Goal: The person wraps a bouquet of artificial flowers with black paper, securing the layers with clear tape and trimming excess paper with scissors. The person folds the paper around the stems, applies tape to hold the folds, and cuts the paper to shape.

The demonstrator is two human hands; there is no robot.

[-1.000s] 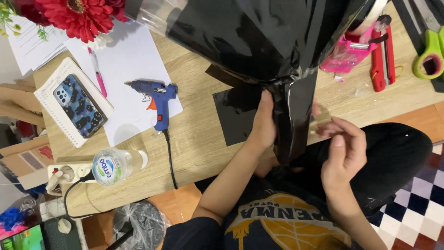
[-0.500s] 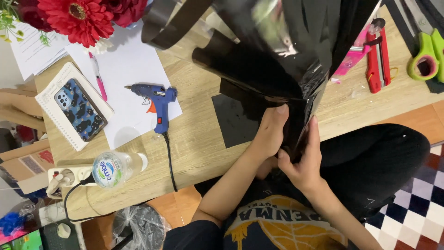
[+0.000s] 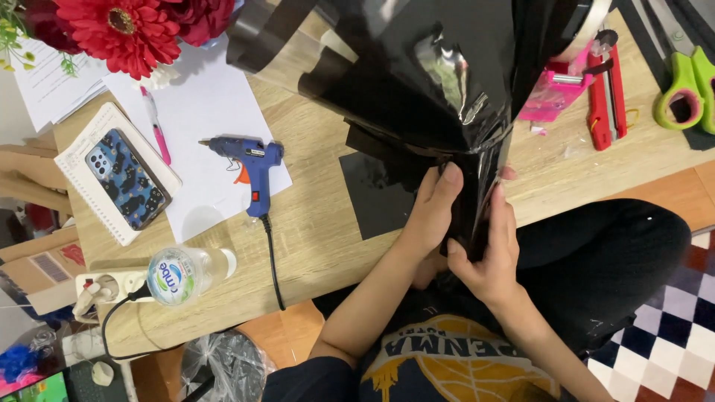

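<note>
Your left hand and right hand both clasp the narrow neck of the glossy black wrapping cone — held over the near edge of the wooden table. Bare wood lies leftward, up to the blue glue gun on white paper.
</note>
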